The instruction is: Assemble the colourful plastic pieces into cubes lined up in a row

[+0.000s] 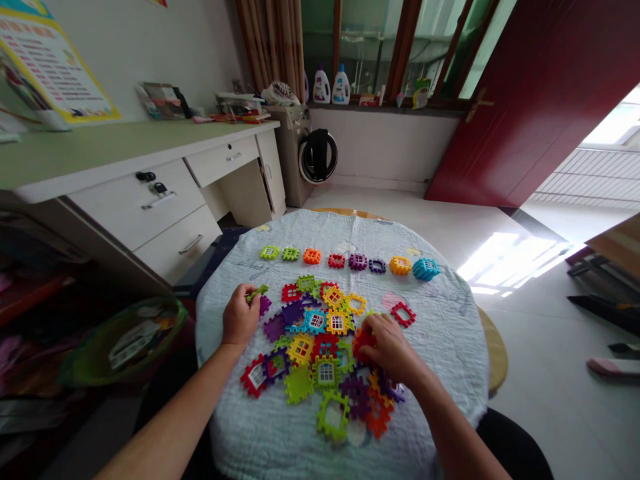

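A heap of coloured plastic interlocking tiles (320,350) lies on a round table under a pale blue cloth (440,333). My left hand (240,317) is closed round a green tile (257,292) at the heap's left edge. My right hand (387,347) rests on the heap's right side, fingers pinched on a red tile (361,340). Beyond the heap, a row of small stacked tile groups (350,261) runs from green on the left to a blue stack (426,269) on the right. A loose red frame tile (403,314) lies apart to the right.
A white desk with drawers (165,193) stands to the left, a green basket (125,340) on the floor below it. A washing machine (310,157) sits at the back. A red door (530,100) is open at the right over the tiled floor.
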Motion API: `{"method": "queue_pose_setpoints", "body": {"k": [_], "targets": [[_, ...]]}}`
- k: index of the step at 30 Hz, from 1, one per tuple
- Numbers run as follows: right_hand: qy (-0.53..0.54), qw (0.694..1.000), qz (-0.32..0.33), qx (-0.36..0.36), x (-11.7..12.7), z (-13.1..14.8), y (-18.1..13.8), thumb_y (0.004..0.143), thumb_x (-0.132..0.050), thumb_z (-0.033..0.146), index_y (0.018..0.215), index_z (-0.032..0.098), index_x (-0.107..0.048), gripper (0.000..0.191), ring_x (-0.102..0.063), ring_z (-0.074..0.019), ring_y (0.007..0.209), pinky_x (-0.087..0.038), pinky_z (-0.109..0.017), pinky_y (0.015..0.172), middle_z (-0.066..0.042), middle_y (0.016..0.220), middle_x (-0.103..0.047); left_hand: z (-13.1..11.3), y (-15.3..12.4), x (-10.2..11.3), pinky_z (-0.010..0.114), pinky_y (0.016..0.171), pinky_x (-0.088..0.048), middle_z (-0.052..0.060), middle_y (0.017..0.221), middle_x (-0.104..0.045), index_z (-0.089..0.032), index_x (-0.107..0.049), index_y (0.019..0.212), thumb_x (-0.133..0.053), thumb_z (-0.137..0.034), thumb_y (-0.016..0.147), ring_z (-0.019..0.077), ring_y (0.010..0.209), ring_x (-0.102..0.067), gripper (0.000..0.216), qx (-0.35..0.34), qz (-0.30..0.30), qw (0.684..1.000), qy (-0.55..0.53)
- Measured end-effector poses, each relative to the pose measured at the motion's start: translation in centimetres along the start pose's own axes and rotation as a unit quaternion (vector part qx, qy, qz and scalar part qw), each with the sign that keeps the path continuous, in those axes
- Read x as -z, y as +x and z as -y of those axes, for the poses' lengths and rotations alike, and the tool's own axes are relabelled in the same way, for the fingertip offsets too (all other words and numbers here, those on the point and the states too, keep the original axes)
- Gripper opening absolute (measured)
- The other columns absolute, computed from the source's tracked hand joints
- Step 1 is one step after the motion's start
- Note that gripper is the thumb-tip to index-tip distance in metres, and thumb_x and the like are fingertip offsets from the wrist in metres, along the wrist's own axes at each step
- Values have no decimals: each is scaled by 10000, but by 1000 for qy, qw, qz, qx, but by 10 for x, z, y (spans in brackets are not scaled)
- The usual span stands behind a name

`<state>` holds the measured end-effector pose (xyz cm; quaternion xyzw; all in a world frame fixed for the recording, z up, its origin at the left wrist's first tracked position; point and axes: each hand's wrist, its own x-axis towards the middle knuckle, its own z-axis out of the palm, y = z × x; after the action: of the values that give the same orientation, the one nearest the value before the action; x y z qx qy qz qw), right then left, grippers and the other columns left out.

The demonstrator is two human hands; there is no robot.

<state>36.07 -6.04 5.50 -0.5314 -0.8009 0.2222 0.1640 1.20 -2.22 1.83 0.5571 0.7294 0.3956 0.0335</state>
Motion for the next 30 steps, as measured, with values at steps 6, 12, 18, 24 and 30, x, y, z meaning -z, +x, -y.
{"method": "queue_pose_setpoints", "body": {"k": [6,12,18,24,30], "targets": [[193,976,-72,-64,-2,-8,3,755,-587,209,749,215,-479,108,-458,-125,637,-345,-246,583,34,689,-537,1,0,2,326,711,-491,63,885,-668,-211,-524,1017,-457,-352,862,231,814,-655,220,14,-25,1000,-9],[219,947,-233,-47,1,-22,8,841,-537,273,797,228,-489,79,-552,-171,774,-444,-305,725,-10,806,-595,3,1,-1,340,732,-505,42,837,-636,-206,-524,1054,-432,-355,880,217,769,-641,246,-15,-18,999,-29],[27,988,-151,29,3,-15,4,781,-598,202,824,222,-524,88,-531,-228,977,-401,-372,881,-60,1004,-621,-1,2,-4,403,1001,-462,98,1053,-573,-197,-584,958,-395,-172,806,235,1086,-563,244,-154,4,988,-22],[37,998,-58,10,11,-16,-1,713,-647,230,1064,214,-546,365,-506,-239,1041,-376,-391,942,-59,1077,-612,0,2,-7,414,1115,-388,104,1240,-531,-199,-606,1018,-400,-135,735,240,1233,-500,355,-139,71,987,-38],[-7,999,-44,-7,8,-17,-1,682,-697,275,1202,198,-546,547,-471,-276,1102,-350,-430,971,-87,1177,-603,4,4,-9,420,1148,-352,108,1283,-522,-197,-592,1093,-414,-163,714,256,1273,-477,420,-114,53,992,-29]]}}
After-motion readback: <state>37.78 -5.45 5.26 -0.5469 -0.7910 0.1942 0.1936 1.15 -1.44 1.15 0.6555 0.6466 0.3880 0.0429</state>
